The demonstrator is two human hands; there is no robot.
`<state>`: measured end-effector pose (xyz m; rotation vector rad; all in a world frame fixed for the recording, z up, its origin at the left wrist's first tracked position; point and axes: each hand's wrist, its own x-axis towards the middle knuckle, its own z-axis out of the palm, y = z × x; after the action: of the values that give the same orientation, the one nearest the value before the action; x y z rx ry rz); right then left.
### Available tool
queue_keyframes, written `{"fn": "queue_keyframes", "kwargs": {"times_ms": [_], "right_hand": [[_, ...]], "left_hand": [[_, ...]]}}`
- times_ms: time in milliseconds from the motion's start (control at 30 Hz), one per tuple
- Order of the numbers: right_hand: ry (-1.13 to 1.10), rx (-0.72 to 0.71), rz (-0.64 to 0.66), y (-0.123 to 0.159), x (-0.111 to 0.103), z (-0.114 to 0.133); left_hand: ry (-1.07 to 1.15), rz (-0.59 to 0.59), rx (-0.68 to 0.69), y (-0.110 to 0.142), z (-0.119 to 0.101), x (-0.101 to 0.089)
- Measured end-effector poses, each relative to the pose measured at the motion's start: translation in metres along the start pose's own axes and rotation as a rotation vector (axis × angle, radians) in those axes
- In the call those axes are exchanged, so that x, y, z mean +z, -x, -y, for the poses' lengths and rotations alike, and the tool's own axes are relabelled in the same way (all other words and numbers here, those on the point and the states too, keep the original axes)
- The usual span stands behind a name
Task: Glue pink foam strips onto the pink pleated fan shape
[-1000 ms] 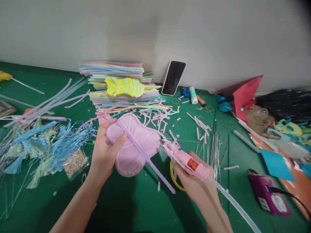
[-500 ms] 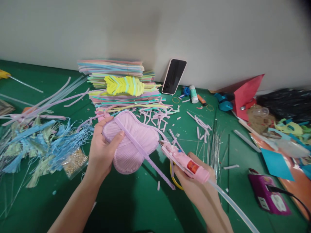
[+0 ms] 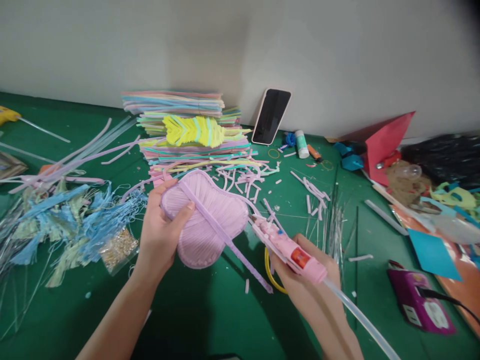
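My left hand point(image 3: 163, 232) grips the left side of a lilac heart-like shape point(image 3: 204, 240) faced with rows of pipe cleaners, thumb on its front. A lilac strip point(image 3: 240, 257) crosses that face slantwise and sticks out past the lower right edge. My right hand point(image 3: 307, 280) is closed round a pink hot glue gun point(image 3: 288, 247), with a clear glue stick point(image 3: 362, 317) coming out of its back. The gun's nozzle is at the right edge of the lilac shape; whether it touches cannot be seen. A yellow ring point(image 3: 268, 267) shows behind the gun, partly hidden.
Bundles of pipe cleaners point(image 3: 176, 104) lie at the back beside a phone point(image 3: 271, 116) leaning on the wall. Blue tassels point(image 3: 93, 215) and a bag of gold beads point(image 3: 118, 250) are left. Cut lilac pieces point(image 3: 247, 179) lie behind. A purple power box point(image 3: 420, 300) stands right.
The whole view has shifted slightly, so things appear a little further right. Both hands keep their holds, and the nozzle stays by the shape's right edge.
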<state>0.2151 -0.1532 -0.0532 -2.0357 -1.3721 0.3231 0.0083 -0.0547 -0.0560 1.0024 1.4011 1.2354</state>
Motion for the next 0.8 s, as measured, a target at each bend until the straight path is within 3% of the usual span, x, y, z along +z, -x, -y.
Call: {"fn": "queue_keyframes", "kwargs": {"times_ms": [300, 800], "right_hand": [[-0.004, -0.001, 0.092, -0.0017, -0.0071, 0.0068], [-0.015, 0.076, 0.083, -0.0018, -0.0023, 0.0020]], "left_hand": [[0.000, -0.001, 0.017, -0.0006, 0.0010, -0.0012], [-0.015, 0.010, 0.007, -0.0009, 0.0014, -0.0027]]}}
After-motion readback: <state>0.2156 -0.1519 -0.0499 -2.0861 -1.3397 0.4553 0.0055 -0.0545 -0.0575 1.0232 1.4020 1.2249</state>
